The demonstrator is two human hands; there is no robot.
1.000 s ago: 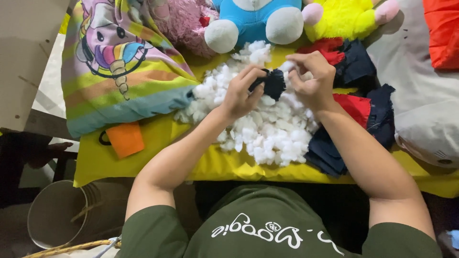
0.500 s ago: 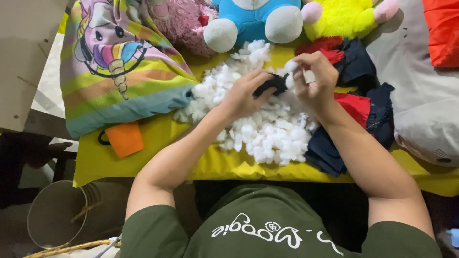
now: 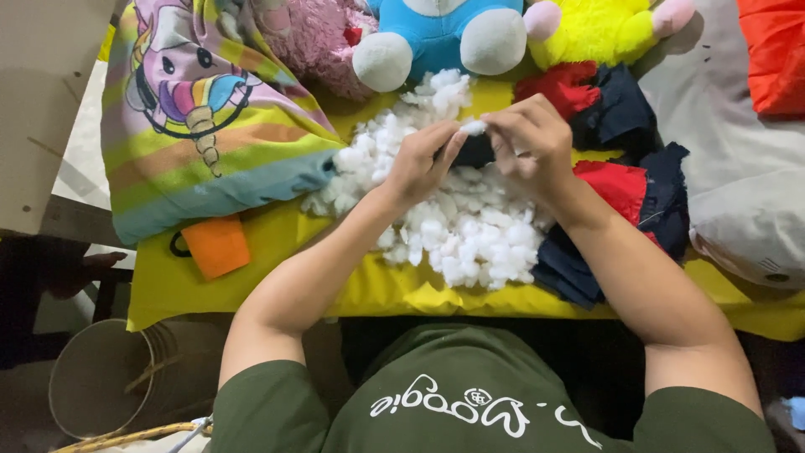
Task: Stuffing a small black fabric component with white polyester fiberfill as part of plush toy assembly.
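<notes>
Head cam: left hand [image 3: 422, 161] and right hand [image 3: 530, 141] both pinch one small white stuffing tuft [image 3: 474, 127] between their fingertips, over a dark fabric piece [image 3: 476, 152]. Underneath sits the stuffing pile [image 3: 470, 226] on yellow cloth [image 3: 277, 252], plush toys [image 3: 444, 33] beyond.

A unicorn-print pillow [image 3: 201, 126], a blue plush toy [image 3: 444, 33], a yellow plush toy [image 3: 599, 29] and an orange pouch [image 3: 216, 246] crowd a yellow-covered table [image 3: 277, 277].
</notes>
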